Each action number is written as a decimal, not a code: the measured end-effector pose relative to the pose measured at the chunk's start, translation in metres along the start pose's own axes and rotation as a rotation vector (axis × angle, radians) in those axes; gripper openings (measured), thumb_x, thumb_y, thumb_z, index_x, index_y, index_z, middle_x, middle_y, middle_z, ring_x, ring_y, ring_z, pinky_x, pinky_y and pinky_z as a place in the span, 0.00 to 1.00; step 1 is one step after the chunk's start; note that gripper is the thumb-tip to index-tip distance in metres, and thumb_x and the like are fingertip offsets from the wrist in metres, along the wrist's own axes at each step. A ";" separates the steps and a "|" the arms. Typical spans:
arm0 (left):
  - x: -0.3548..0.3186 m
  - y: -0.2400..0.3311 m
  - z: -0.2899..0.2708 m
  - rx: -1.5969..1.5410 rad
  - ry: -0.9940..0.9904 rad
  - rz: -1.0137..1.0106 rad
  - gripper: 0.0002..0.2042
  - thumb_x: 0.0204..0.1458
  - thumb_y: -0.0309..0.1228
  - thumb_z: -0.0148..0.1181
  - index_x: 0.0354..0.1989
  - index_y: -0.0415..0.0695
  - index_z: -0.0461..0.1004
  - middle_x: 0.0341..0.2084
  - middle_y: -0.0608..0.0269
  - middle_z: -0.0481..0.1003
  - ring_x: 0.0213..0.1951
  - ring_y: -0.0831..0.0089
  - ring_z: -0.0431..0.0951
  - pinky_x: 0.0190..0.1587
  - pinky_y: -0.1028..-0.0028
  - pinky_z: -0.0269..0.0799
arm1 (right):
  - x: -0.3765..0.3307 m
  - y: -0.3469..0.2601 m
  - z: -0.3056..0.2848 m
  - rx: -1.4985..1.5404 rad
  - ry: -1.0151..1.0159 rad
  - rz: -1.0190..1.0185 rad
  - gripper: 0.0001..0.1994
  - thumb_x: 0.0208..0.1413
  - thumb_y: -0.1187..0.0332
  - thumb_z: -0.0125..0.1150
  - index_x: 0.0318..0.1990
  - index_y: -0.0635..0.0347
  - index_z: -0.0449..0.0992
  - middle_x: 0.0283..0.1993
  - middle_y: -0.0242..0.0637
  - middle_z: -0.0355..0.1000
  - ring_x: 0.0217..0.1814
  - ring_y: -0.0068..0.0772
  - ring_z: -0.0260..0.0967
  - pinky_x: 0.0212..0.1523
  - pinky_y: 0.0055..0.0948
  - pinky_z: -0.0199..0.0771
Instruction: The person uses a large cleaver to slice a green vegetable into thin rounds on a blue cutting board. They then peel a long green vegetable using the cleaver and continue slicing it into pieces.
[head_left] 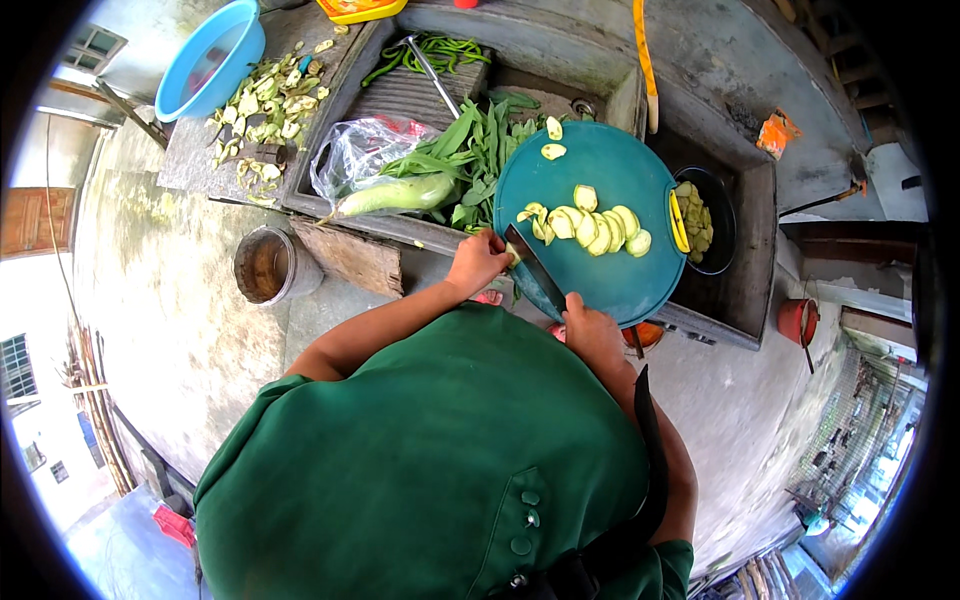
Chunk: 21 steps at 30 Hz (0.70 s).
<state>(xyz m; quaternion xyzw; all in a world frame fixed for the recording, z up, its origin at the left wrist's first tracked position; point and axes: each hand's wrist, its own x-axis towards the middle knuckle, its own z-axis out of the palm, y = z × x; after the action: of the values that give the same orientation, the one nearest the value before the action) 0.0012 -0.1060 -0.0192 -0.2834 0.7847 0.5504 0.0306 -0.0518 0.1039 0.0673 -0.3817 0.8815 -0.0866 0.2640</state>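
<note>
My right hand (592, 328) is wrapped round the handle of a kitchen knife (537, 270), its dark blade slanting up and left across the near left edge of a round teal cutting board (600, 285). At that edge my left hand (478, 264) pinches a small end of pale green vegetable (513, 254), close beside the blade. Beyond the knife lies a row of pale green vegetable slices (598, 232), overlapping, with a few loose ones farther back. The board has a yellow handle (679, 222) on its right side.
The board rests over a concrete sink (755, 270). Leafy greens (480, 150), a whole pale green vegetable (400, 194), a plastic bag (350, 155) and green beans (440, 50) lie left; a dark bowl of pieces (728, 220) sits right. Peelings (270, 100), a blue basin (212, 62) and a bucket (275, 265) are farther left.
</note>
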 end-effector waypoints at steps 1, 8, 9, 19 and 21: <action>0.001 0.000 0.000 0.000 -0.001 0.000 0.10 0.40 0.29 0.59 0.26 0.34 0.68 0.18 0.55 0.74 0.23 0.70 0.77 0.28 0.74 0.71 | 0.000 0.001 0.001 0.004 0.008 -0.008 0.08 0.50 0.68 0.47 0.33 0.61 0.57 0.25 0.49 0.70 0.27 0.55 0.69 0.28 0.48 0.68; 0.000 -0.001 0.001 0.011 0.002 0.005 0.11 0.40 0.30 0.59 0.25 0.35 0.68 0.19 0.56 0.74 0.24 0.70 0.76 0.28 0.73 0.71 | 0.001 -0.009 -0.008 -0.083 -0.095 0.008 0.11 0.48 0.66 0.47 0.34 0.62 0.56 0.26 0.49 0.70 0.28 0.54 0.70 0.29 0.48 0.69; 0.000 0.000 0.000 0.014 -0.003 0.002 0.11 0.40 0.30 0.59 0.25 0.35 0.68 0.19 0.56 0.74 0.24 0.70 0.76 0.29 0.73 0.71 | 0.002 -0.009 -0.007 -0.085 -0.102 0.005 0.11 0.47 0.66 0.47 0.34 0.62 0.56 0.26 0.49 0.70 0.28 0.55 0.70 0.29 0.48 0.69; -0.010 0.009 0.002 0.198 0.003 0.114 0.15 0.39 0.34 0.58 0.34 0.40 0.65 0.21 0.53 0.74 0.27 0.55 0.74 0.31 0.61 0.69 | 0.015 0.002 0.010 -0.013 -0.058 0.076 0.14 0.47 0.66 0.53 0.34 0.63 0.54 0.24 0.54 0.69 0.29 0.56 0.69 0.30 0.50 0.67; -0.007 0.008 0.006 0.242 0.005 0.149 0.16 0.40 0.36 0.58 0.34 0.39 0.65 0.21 0.53 0.74 0.27 0.54 0.74 0.31 0.61 0.69 | 0.017 0.002 0.009 0.015 -0.068 0.096 0.11 0.48 0.68 0.48 0.35 0.62 0.55 0.25 0.53 0.69 0.29 0.57 0.68 0.30 0.50 0.67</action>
<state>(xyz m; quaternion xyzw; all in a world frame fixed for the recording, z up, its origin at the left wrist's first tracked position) 0.0013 -0.0966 -0.0120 -0.2200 0.8642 0.4519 0.0215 -0.0577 0.0936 0.0522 -0.3395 0.8887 -0.0675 0.3006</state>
